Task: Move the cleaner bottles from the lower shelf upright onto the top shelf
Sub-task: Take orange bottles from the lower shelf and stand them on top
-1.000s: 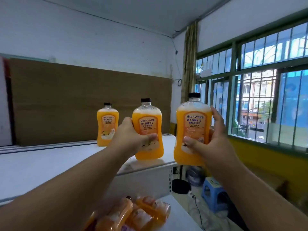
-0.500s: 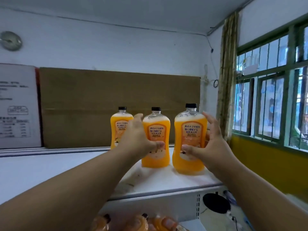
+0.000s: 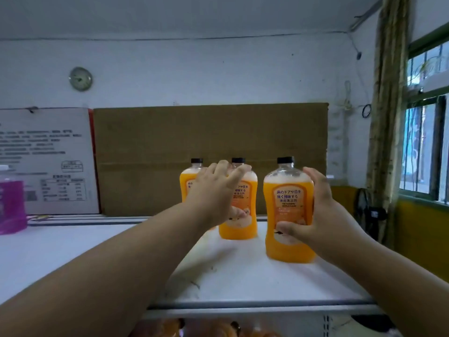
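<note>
I count three orange cleaner bottles upright on the top shelf (image 3: 243, 283). My right hand (image 3: 315, 215) grasps the nearest bottle (image 3: 288, 210), at about four o'clock of the middle bottle (image 3: 243, 215). My left hand (image 3: 213, 190) has released, fingers spread in front of the middle one; the far bottle (image 3: 189, 183) stands at nine o'clock. One purple bottle (image 3: 11, 205) sits far left. More orange bottles (image 3: 218, 330) lie below.
</note>
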Demonstrator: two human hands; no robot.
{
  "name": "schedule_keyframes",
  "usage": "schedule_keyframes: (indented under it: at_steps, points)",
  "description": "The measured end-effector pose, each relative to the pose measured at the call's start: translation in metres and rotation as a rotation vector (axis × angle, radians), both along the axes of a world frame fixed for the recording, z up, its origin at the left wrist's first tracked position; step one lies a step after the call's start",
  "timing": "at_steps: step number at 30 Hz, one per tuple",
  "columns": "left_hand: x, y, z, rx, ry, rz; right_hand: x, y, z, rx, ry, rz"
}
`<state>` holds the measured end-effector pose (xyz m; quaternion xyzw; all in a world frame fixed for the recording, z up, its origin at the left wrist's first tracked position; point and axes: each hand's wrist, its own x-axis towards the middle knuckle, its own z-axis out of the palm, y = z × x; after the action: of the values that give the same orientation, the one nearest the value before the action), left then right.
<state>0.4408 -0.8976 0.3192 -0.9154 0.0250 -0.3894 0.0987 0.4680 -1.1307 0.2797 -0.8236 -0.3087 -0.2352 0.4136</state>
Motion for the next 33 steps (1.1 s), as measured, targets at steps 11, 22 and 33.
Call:
schedule_keyframes:
  at_steps: [11, 22, 33]
  points:
    - [0.032, 0.019, 0.006, 0.138, 0.010, 0.050, 0.014, 0.014, 0.006, -0.177, -0.092, -0.223]
    - [0.047, 0.022, -0.001, 0.140, -0.019, 0.117, 0.017, 0.016, 0.007, -0.215, -0.096, -0.231]
    - [-0.024, -0.027, -0.030, -0.131, 0.208, 0.037, 0.042, 0.031, 0.030, -0.383, -0.036, -0.304]
